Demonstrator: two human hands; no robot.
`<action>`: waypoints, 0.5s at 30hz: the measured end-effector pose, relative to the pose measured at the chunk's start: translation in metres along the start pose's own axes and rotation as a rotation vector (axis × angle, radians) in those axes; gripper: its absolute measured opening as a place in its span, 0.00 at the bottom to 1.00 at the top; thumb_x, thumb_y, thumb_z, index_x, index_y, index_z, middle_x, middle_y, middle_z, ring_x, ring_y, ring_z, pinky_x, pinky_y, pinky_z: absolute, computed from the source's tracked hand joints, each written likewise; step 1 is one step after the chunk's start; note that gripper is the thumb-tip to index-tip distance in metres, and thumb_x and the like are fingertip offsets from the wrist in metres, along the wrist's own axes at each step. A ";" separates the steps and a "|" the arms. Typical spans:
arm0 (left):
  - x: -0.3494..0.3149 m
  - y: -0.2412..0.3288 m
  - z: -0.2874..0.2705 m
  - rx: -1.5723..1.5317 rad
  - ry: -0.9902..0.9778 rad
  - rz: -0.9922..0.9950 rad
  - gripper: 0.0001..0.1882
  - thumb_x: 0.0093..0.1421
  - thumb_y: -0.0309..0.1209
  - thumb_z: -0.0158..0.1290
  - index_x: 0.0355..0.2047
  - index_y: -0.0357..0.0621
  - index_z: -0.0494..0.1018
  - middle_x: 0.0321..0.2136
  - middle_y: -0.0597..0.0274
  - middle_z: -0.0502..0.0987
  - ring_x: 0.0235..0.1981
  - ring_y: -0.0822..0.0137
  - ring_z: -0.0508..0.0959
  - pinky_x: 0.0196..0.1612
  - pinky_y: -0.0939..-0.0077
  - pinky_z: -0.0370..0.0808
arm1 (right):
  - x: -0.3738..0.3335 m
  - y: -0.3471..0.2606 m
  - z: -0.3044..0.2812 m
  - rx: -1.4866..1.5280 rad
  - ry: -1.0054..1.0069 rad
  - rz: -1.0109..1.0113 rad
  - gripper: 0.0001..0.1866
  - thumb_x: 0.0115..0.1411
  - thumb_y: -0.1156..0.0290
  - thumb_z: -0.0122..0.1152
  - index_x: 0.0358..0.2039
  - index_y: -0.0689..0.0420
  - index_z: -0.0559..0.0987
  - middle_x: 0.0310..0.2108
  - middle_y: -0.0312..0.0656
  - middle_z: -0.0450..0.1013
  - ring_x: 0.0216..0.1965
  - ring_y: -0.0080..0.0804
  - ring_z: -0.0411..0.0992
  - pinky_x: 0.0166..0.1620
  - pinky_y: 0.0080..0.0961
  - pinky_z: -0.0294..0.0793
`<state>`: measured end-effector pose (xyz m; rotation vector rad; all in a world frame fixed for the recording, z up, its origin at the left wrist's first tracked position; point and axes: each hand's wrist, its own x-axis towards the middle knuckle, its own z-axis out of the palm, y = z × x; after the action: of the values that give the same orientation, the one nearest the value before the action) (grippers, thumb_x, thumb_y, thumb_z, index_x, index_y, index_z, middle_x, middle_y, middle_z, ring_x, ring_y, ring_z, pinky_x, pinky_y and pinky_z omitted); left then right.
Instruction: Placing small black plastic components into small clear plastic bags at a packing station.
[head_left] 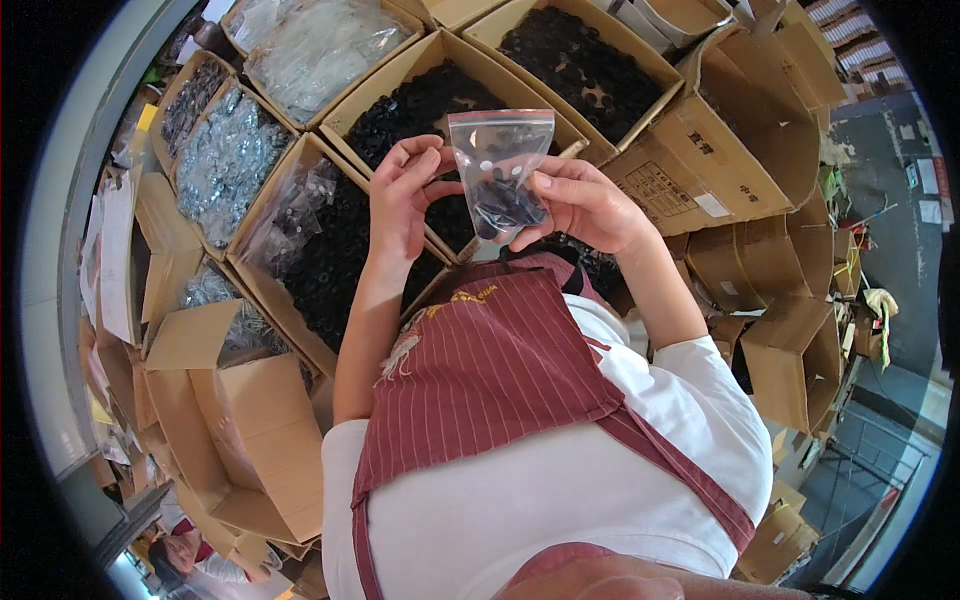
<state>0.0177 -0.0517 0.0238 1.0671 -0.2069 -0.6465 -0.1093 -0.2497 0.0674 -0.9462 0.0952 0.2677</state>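
Open cardboard boxes (640, 110) crowd the space ahead, most heaped with small black parts (425, 100), a few with silvery hardware (225, 160) or clear bags (320, 45). A striped maroon apron (480, 370) covers the white shirt (560, 500). Both hands are raised over the boxes. The right hand (585, 205) has its fingers clamped on the lower right side of a small clear zip bag (500, 165), black pieces gathered in its bottom. The left hand (405, 195) pinches the bag's left edge, fingertips closed together on the plastic
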 end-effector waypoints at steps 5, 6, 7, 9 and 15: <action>-0.009 0.013 0.022 0.064 -0.190 0.049 0.24 0.71 0.42 0.44 0.55 0.34 0.69 0.47 0.54 0.79 0.48 0.65 0.80 0.47 0.72 0.78 | -0.008 0.004 -0.008 -0.045 0.030 0.019 0.24 0.68 0.64 0.54 0.58 0.69 0.69 0.42 0.49 0.78 0.37 0.37 0.80 0.36 0.31 0.84; -0.012 0.019 0.029 0.068 -0.193 0.050 0.24 0.71 0.42 0.44 0.55 0.34 0.69 0.47 0.54 0.79 0.48 0.65 0.80 0.47 0.72 0.78 | -0.009 0.004 -0.008 -0.068 0.037 0.032 0.23 0.69 0.65 0.53 0.57 0.69 0.70 0.38 0.47 0.79 0.33 0.34 0.81 0.33 0.28 0.84; -0.014 0.024 0.035 0.160 -0.230 0.092 0.23 0.71 0.41 0.45 0.56 0.34 0.70 0.47 0.54 0.79 0.48 0.66 0.80 0.46 0.73 0.78 | -0.009 0.004 -0.004 -0.125 0.080 0.026 0.20 0.68 0.65 0.55 0.53 0.68 0.73 0.32 0.43 0.79 0.26 0.29 0.79 0.28 0.23 0.81; -0.014 0.027 0.035 0.344 -0.273 0.130 0.17 0.69 0.34 0.51 0.52 0.35 0.75 0.41 0.56 0.82 0.43 0.69 0.81 0.40 0.76 0.78 | -0.008 0.005 -0.009 -0.215 0.053 0.036 0.18 0.68 0.65 0.55 0.51 0.67 0.74 0.32 0.43 0.79 0.26 0.28 0.79 0.27 0.22 0.81; -0.020 0.028 0.032 0.560 -0.117 0.202 0.08 0.64 0.27 0.57 0.41 0.36 0.80 0.34 0.61 0.83 0.34 0.74 0.81 0.30 0.83 0.75 | -0.001 -0.005 -0.017 -0.289 0.003 0.078 0.15 0.68 0.67 0.56 0.48 0.66 0.77 0.35 0.42 0.78 0.27 0.26 0.79 0.28 0.20 0.81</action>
<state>-0.0019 -0.0547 0.0665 1.5212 -0.6158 -0.4757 -0.1085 -0.2666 0.0614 -1.2314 0.0978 0.3589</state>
